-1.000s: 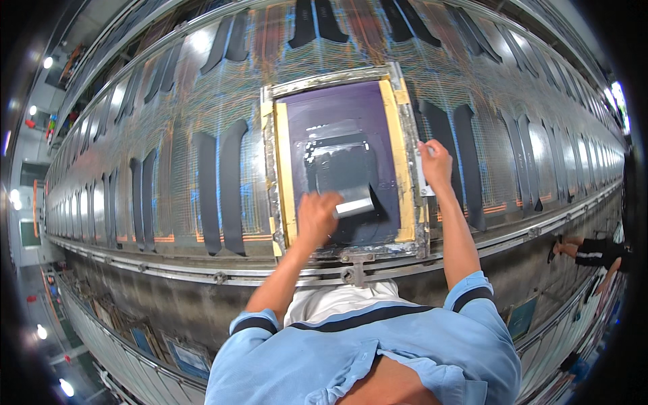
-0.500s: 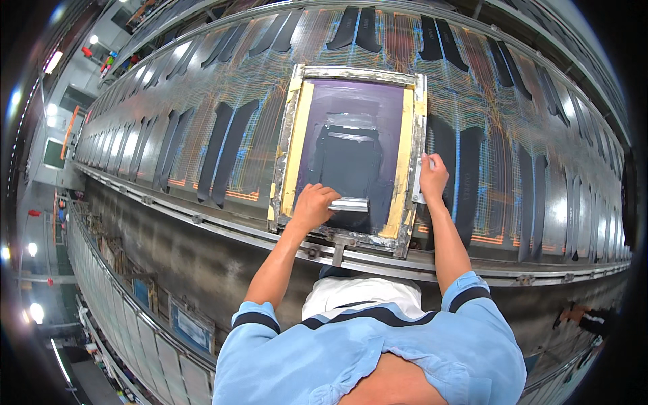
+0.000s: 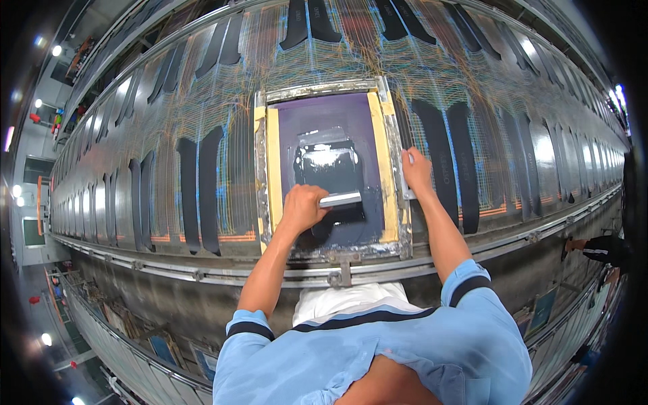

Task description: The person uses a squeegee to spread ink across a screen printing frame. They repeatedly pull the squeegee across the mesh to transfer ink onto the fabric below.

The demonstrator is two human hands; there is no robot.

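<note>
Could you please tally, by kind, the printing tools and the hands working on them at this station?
Screen printing frame: 1
Squeegee: 1
Hands, the left hand gripping the squeegee and the right hand on the frame's right edge: 2
Total: 4

Long printing table [image 3: 135, 169], bright ceiling lamps [image 3: 57, 50]
</note>
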